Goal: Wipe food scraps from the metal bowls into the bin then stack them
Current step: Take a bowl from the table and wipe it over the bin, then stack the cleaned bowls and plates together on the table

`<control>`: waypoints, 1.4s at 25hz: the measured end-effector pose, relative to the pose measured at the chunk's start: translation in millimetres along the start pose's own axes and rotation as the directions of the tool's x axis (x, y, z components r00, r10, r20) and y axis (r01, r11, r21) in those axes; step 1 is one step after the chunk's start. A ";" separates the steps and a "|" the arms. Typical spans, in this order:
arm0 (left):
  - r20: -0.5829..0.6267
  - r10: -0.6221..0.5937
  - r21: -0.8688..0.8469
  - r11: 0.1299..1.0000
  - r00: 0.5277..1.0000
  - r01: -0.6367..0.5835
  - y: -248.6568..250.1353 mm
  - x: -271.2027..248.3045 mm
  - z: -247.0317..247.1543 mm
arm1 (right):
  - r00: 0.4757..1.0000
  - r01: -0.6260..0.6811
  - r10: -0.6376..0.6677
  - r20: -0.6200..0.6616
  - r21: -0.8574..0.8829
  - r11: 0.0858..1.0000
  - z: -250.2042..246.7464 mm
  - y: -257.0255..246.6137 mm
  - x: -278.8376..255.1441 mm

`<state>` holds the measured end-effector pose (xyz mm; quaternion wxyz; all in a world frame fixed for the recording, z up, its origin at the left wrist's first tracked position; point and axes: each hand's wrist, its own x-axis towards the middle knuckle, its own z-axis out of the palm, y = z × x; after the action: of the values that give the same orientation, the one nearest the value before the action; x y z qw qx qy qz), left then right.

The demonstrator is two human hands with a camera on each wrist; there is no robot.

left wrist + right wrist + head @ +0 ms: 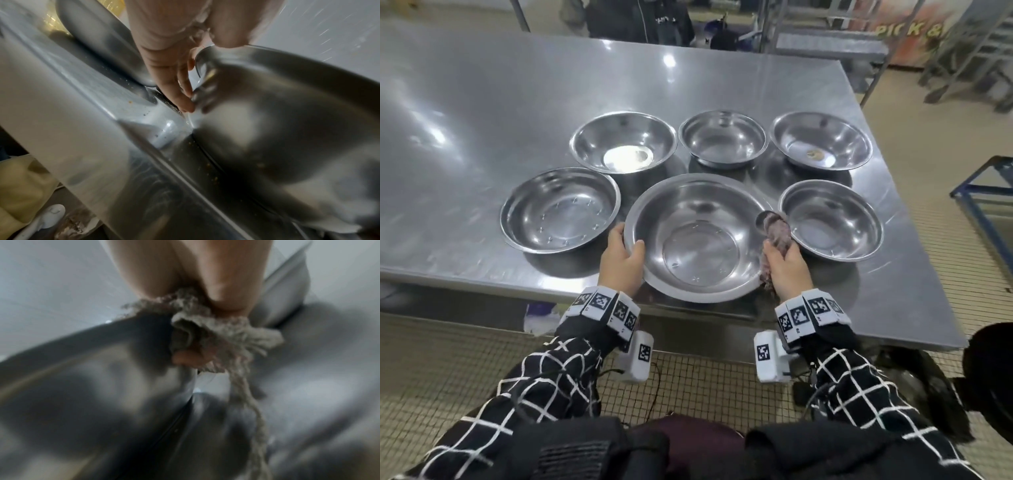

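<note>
Steel table (482, 102) edge: left hand (621, 263) gripping big bowl (698, 240) rim, right hand (787, 270) clutching cloth (774, 229).

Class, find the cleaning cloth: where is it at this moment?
In the head view, the cloth is gripped in the right hand, between the big front bowl and the front-right bowl.

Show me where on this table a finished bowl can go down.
Bare steel lies across the whole left side of the table, beyond the left bowl, and along the far edge behind the back row. It is crowded at the front right: six bowls sit nearly rim to rim round the big bowl.
</note>
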<state>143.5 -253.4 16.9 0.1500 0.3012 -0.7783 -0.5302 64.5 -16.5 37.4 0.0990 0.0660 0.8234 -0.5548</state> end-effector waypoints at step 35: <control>0.539 0.040 0.327 0.911 0.841 -0.253 170.6 91.8 138.9 | 0.989 -0.015 -0.021 -0.143 -0.246 0.969 -142.2 -47.6 166.5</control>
<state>-57.2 -165.2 110.7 -0.0875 0.1080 -0.8993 -0.4147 -120.4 97.2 92.8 0.0457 0.0919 0.8911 -0.4420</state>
